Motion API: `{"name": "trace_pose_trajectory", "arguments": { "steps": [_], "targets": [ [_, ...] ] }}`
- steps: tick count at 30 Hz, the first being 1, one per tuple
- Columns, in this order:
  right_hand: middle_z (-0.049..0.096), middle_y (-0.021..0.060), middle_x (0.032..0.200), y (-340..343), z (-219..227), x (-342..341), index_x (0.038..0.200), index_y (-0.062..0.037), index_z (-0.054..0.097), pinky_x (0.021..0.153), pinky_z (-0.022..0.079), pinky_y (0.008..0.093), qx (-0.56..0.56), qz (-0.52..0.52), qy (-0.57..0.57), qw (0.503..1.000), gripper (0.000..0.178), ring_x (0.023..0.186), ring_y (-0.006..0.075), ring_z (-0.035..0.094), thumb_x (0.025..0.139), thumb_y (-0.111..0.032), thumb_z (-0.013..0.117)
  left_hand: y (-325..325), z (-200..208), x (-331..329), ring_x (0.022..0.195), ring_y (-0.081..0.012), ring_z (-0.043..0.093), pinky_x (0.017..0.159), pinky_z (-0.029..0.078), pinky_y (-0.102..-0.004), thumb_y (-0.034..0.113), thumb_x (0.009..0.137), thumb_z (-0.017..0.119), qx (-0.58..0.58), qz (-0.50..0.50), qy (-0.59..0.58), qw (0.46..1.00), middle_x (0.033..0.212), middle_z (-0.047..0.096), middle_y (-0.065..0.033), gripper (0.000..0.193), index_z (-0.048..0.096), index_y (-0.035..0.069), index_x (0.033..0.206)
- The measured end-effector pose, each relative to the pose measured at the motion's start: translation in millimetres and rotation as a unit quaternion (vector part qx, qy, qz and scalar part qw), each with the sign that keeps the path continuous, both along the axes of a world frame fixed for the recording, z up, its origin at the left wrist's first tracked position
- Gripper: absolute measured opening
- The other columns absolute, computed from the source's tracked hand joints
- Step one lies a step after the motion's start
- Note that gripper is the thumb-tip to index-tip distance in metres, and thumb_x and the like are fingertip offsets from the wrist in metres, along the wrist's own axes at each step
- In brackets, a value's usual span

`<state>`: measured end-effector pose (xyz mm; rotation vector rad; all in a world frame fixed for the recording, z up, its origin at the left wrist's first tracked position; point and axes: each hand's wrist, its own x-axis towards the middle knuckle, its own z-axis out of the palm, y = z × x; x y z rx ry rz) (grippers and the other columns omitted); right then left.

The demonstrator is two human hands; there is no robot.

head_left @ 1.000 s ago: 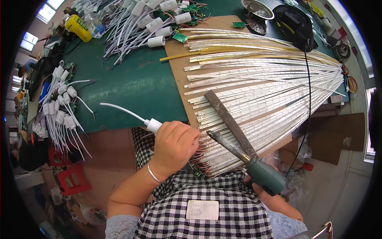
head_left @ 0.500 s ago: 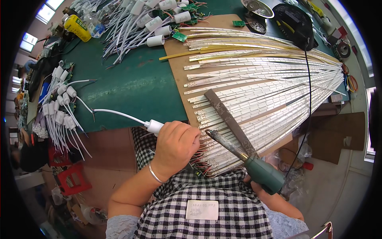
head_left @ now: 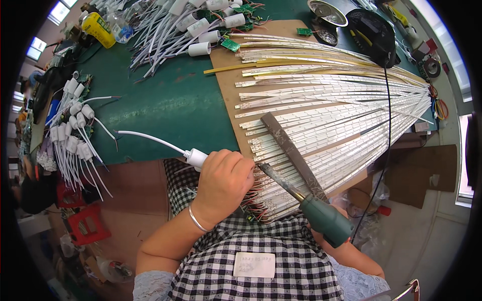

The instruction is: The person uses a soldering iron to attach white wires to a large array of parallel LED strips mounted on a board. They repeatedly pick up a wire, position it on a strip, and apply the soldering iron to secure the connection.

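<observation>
My left hand is closed around a white plastic cap, whose white cable trails left over the table edge. Its fingertips are at the near left ends of long LED strips, and what they pinch there is hidden. A green-handled soldering iron is held in my right hand, mostly covered by the handle. The iron's dark tip points up and left, close beside my left fingertips; contact cannot be made out. Beneath the iron, a dark flat bar lies across the strips.
White caps with cables hang over the left table edge; more caps and green circuit boards pile at the back. A metal dish and black mesh item stand back right. A black cord runs down the right side.
The soldering iron has shifted slightly left, bringing its tip nearer my left fingertips. My left hand keeps its hold, almost still. The view has moved a little.
</observation>
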<state>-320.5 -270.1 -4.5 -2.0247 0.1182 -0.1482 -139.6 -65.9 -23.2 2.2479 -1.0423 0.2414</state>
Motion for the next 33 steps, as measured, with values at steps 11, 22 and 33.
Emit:
{"name": "trace_pose_trajectory", "arguments": {
  "steps": [11, 22, 33],
  "targets": [
    [0.065, 0.0105, 0.098, -17.2, -17.5, -20.6, 0.116, 0.0029, 0.052, 0.074, 0.051, 0.0271, 0.223, 0.002, 0.105, 0.969, 0.043, 0.085, 0.016, 0.064, 0.078, -0.004, 0.068, -0.5, 1.6, 0.0, 0.072, -0.0262, 0.055, 0.065, 0.043, -0.0378, -0.001, 0.064, 0.07, 0.018, 0.0, -0.003, 1.0, 0.075, 0.056, -0.0069, 0.02, 0.059, 0.005, 0.079],
    [0.064, 0.0145, 0.103, -15.7, -32.1, -28.1, 0.121, 0.0038, 0.05, 0.081, 0.053, 0.0309, 0.186, 0.031, 0.044, 0.981, 0.045, 0.09, 0.0195, 0.065, 0.081, -0.01, 0.065, -0.9, 1.0, 0.7, 0.071, -0.0261, 0.055, 0.064, 0.043, -0.0375, -0.002, 0.064, 0.07, 0.015, -0.003, -0.008, 1.0, 0.075, 0.057, -0.0068, 0.02, 0.059, 0.005, 0.079],
    [0.066, 0.0043, 0.073, -1.9, 1.7, 5.3, 0.098, -0.001, 0.063, 0.062, 0.049, 0.0283, 0.029, 0.002, 0.01, 1.0, 0.018, 0.065, 0.0165, 0.064, 0.085, -0.013, 0.059, -1.2, 1.4, 0.7, 0.071, -0.0259, 0.055, 0.063, 0.042, -0.0373, -0.002, 0.063, 0.07, 0.015, -0.004, -0.005, 1.0, 0.075, 0.056, -0.0067, 0.021, 0.059, 0.006, 0.079]
  ]
}}
